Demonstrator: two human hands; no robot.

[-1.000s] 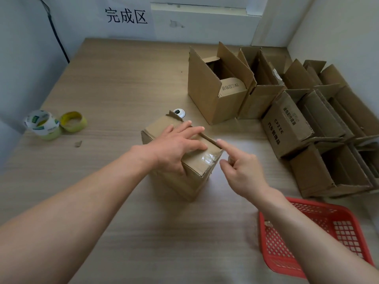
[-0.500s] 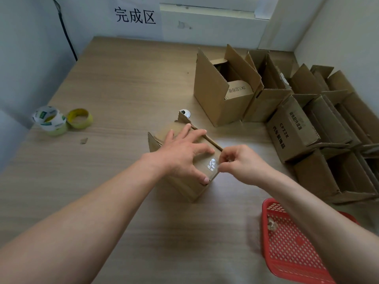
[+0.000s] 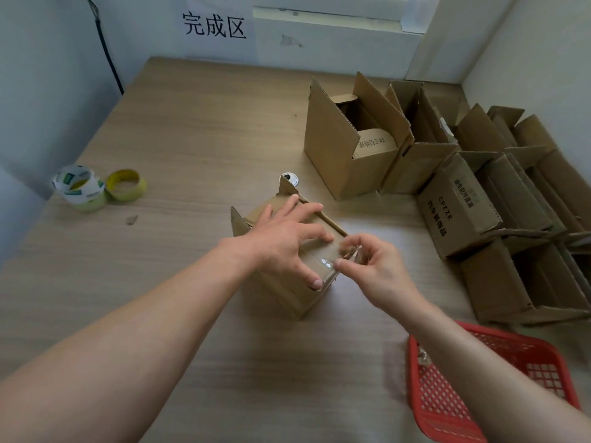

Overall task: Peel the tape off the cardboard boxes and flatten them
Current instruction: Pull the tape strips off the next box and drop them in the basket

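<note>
Cardboard-brown, the small box [image 3: 281, 290] sits mid-frame under the left hand [image 3: 284, 241], whose fingers are spread flat on its top. The clear tape [image 3: 324, 262] crosses the box's right corner, just beside that hand's thumb. The red basket [image 3: 441, 407] at the lower right holds a crumpled scrap [image 3: 423, 356], the open box [image 3: 335, 161] at the upper right holds a folded card [image 3: 372, 145], and the right hand [image 3: 377, 266] pinches the tape's lifted end between thumb and forefinger.

Open boxes [image 3: 463, 193] crowd the right; tape rolls [image 3: 96, 187] sit far left.
</note>
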